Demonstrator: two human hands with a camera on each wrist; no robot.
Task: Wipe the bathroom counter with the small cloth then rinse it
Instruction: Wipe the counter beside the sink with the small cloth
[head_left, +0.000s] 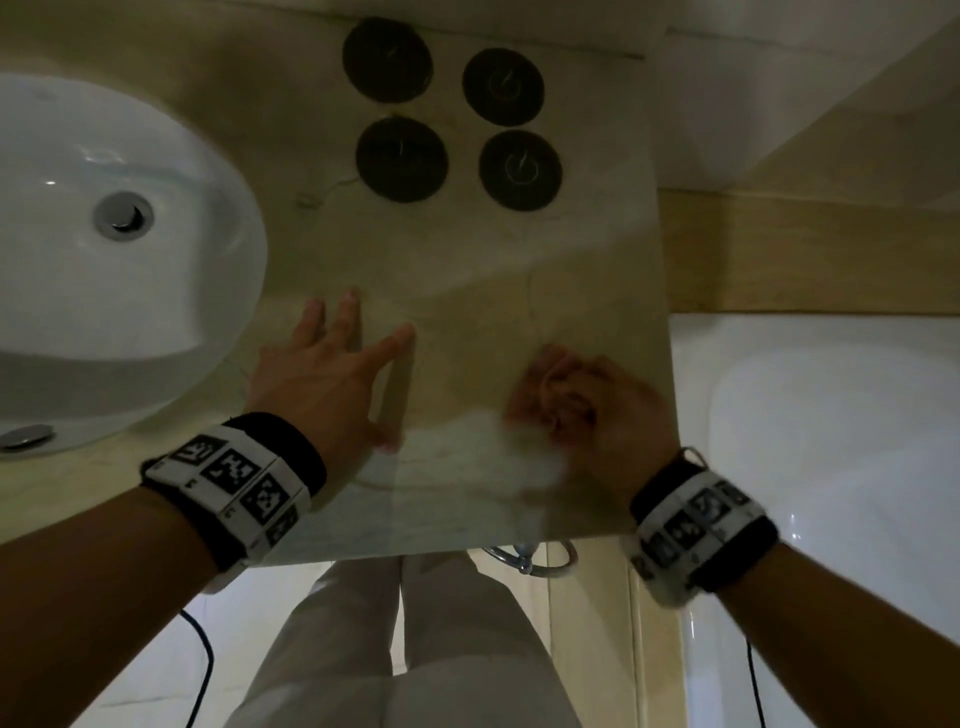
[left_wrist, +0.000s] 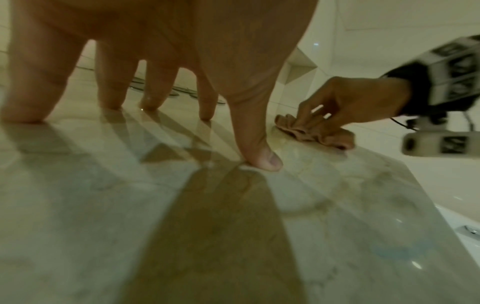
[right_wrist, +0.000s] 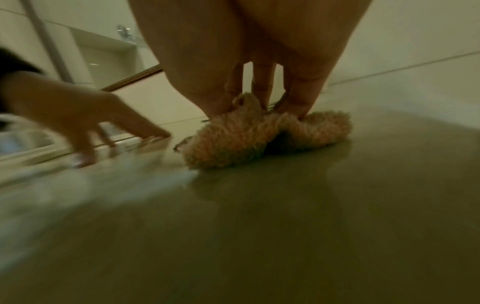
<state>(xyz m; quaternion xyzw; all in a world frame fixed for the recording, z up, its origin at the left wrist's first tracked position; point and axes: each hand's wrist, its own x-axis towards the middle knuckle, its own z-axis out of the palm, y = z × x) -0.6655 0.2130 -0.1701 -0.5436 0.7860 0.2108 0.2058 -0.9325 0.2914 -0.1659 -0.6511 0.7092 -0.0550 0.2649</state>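
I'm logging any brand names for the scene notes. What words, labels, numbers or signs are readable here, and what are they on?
No readable text in any view.
Left wristband: black-and-white square marker patterns, plus tiny characters at the edge, too small to read.
Right wristband: the same kind of markers, blurred.
Four dark round coasters: a pale curl-shaped mark at the centre of each, not lettering.
Small cloth, counter, sink: no markings seen.

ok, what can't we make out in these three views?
- Cloth, head view: motion blur, and the right hand covers most of it; its outline is unreadable.
- Faucet: not in any view; the sink is cut off by the left edge.
- Four dark discs: too dim to identify.
- Counter wetness, right wrist view: glare and blur.
- Left hand, right wrist view: blurred, fingers smeared.
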